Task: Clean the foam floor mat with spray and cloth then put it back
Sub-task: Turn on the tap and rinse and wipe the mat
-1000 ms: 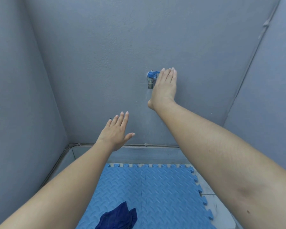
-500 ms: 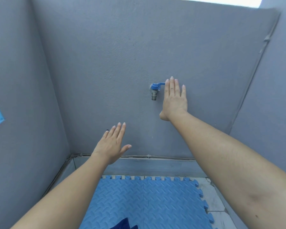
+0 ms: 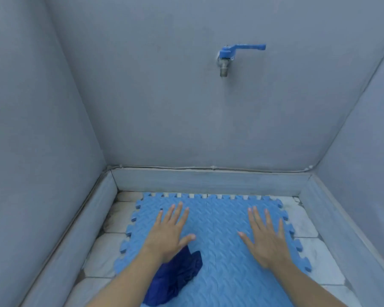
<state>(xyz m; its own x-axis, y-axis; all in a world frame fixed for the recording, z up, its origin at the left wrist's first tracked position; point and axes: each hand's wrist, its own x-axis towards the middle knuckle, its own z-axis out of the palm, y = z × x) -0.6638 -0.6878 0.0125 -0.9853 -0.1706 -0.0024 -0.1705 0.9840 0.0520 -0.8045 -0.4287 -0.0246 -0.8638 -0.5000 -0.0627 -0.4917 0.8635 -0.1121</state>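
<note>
A light blue foam floor mat [image 3: 215,220] with jigsaw edges lies flat on the tiled floor, made of two joined tiles. A crumpled dark blue cloth [image 3: 177,275] lies on its near left part. My left hand [image 3: 167,233] hovers over the mat's left tile with fingers spread, just beyond the cloth. My right hand [image 3: 264,238] is spread the same way over the right tile. Neither hand holds anything. No spray bottle is in view.
A blue-handled tap [image 3: 226,56] sticks out of the grey back wall, handle pointing right, no water running. Grey walls close in left, back and right, with a raised curb [image 3: 208,181] round the white floor tiles [image 3: 308,247].
My right hand has left the tap and both hands have dropped down over the mat. The water stream seen a second ago has stopped. The view has tilted down.
</note>
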